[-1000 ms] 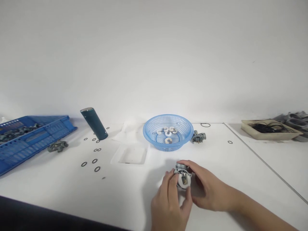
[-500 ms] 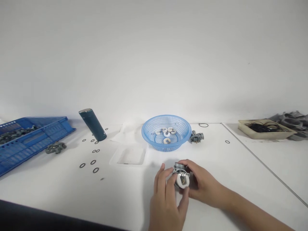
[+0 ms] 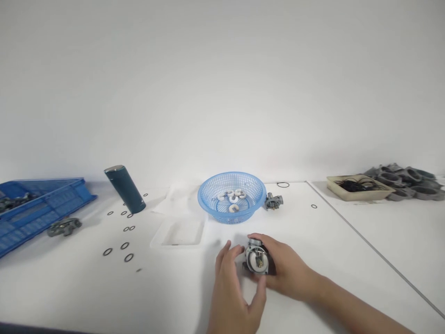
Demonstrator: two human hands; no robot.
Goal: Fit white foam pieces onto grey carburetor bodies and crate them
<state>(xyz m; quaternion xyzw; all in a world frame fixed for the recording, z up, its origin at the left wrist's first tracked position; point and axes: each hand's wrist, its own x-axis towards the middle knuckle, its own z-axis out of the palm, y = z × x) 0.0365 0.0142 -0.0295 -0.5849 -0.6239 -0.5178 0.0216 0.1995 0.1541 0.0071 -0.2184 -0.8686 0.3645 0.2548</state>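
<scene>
My right hand [image 3: 287,266] grips a grey metal carburetor [image 3: 248,266] from its right side, with the open underside turned towards me. A white C-shaped float [image 3: 255,262] sits inside its round rim, around small brass parts. Just left of it is my left hand [image 3: 234,292], fingers and thumb spread apart with nothing between them. The thumb tip is close to the carburetor's lower edge; whether it touches I cannot tell. Beyond the hands, a blue plastic basket [image 3: 205,204] holds several more white floats [image 3: 234,208].
Another carburetor [image 3: 274,202] lies beside the basket. Leftward are a white tray [image 3: 156,239], black rubber rings [image 3: 129,257], a dark teal flask [image 3: 125,190], a carburetor [image 3: 65,226] and a blue crate [image 3: 41,218]. On the right, a cream tray [image 3: 368,195] of black rings adjoins grey metal parts [image 3: 405,181].
My left fingers have come away from the white float and spread apart. The float now sits deeper within the carburetor's rim. The view has shifted slightly to the right.
</scene>
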